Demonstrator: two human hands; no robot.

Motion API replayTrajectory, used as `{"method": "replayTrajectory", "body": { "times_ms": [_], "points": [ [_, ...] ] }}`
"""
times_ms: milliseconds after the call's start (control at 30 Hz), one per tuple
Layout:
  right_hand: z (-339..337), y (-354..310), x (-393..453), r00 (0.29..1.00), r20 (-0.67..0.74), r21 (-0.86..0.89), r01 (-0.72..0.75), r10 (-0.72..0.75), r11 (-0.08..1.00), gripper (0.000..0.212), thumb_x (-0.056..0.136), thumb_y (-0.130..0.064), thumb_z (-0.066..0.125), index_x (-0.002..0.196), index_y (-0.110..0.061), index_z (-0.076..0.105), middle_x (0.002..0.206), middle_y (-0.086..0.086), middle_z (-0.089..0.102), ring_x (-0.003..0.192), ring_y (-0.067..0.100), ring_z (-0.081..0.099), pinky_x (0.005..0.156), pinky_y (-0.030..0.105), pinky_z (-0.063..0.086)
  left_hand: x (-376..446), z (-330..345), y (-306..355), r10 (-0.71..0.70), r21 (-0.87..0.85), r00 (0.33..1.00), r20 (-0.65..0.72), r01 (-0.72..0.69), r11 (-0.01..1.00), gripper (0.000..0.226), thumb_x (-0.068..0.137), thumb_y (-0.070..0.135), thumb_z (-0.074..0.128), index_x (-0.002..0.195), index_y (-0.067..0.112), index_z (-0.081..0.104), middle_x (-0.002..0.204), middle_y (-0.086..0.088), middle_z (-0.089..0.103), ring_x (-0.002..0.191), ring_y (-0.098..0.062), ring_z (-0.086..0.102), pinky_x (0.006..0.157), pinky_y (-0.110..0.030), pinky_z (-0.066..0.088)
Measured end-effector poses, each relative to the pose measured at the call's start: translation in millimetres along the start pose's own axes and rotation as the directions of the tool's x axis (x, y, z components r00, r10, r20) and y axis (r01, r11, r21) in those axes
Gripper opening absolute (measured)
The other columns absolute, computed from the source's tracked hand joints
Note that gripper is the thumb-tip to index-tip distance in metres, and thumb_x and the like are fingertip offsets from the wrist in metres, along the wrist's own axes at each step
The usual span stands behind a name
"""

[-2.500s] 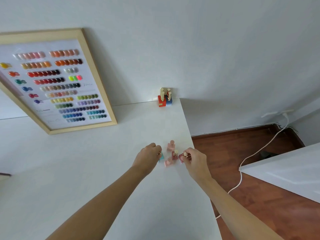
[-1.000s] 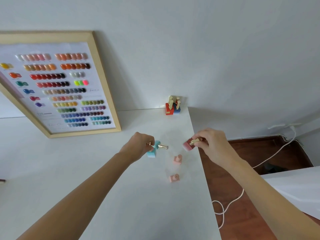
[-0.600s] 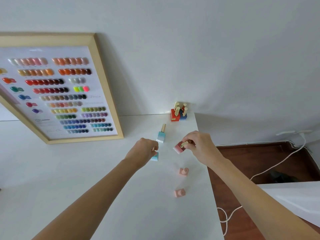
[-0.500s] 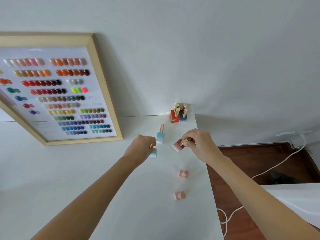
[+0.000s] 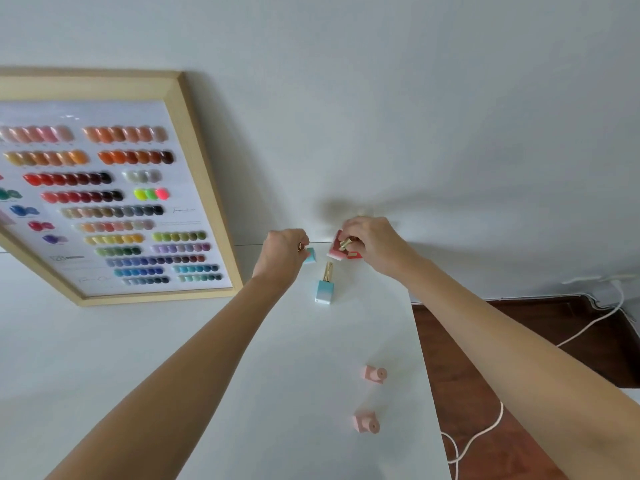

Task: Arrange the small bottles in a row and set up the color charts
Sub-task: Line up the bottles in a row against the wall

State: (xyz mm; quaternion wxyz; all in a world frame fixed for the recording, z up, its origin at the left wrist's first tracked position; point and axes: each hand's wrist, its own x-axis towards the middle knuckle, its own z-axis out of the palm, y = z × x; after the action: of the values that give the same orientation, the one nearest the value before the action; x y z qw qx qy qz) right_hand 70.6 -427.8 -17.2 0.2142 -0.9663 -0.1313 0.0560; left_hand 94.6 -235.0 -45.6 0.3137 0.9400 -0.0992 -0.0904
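**White desk against a pale wall, five loose bottles in view**

White tabletop [image 5: 173, 358] fills most of what I see, running back to a plain pale wall [image 5: 415, 116] and ending on the right at a straight edge, past which dark wooden floor [image 5: 519, 323] shows. On that floor I can make out one white cable [image 5: 485, 434] looping along, and a white corner of some other surface at the far right edge.

I count one color chart [image 5: 114, 202]: a light wooden frame leaning against the wall at the left, its lower edge on the desk, with rows of coloured swatches on a white sheet.

Bottles next. One pale blue bottle [image 5: 325, 287] with a gold cap stands upright by itself, between the two hands and a little nearer me. Two pink bottles sit well apart from it near the right edge of the desk: the farther pink bottle [image 5: 374, 374] and the nearer pink bottle [image 5: 366, 423].

My left hand [image 5: 284, 254] is closed around a second small blue bottle [image 5: 309, 255], tilted, held just above the back of the desk. My right hand [image 5: 370, 242] grips a red-and-pink bottle [image 5: 336, 249] by its gold cap, also tilted, close to the wall. Beneath that hand a bit of red shows; I cannot tell how many bottles are hidden there.
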Motion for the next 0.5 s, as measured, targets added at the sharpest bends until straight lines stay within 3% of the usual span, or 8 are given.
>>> {"method": "replayTrajectory", "body": {
  "times_ms": [200, 500],
  "points": [
    [9.4, 8.1, 19.0, 0.991, 0.129, -0.101, 0.038, -0.025, 0.994, 0.024, 0.083, 0.006, 0.052, 0.099, 0.0, 0.069, 0.106, 0.013, 0.066, 0.093, 0.029, 0.062, 0.083, 0.04, 0.049, 24.0, 13.2, 1.0, -0.02, -0.017, 1.0, -0.005, 0.02, 1.0, 0.021, 0.091, 0.007, 0.06, 0.11, 0.006, 0.068, 0.103, -0.015, 0.071, 0.091, -0.029, 0.066, 0.084, -0.037, 0.055],
    [17.2, 15.6, 31.2, 0.983, 0.177, -0.246, 0.092, -0.048, 0.965, 0.026, 0.08, 0.008, 0.052, 0.094, -0.007, 0.069, 0.101, 0.012, 0.064, 0.088, 0.029, 0.062, 0.071, 0.035, 0.049, 42.5, 33.8, 7.9, 0.042, -0.033, 0.999, -0.018, -0.043, 0.999, 0.017, 0.087, 0.002, 0.06, 0.1, 0.004, 0.071, 0.103, -0.015, 0.069, 0.091, -0.032, 0.064, 0.085, -0.036, 0.052]
  ]
}}
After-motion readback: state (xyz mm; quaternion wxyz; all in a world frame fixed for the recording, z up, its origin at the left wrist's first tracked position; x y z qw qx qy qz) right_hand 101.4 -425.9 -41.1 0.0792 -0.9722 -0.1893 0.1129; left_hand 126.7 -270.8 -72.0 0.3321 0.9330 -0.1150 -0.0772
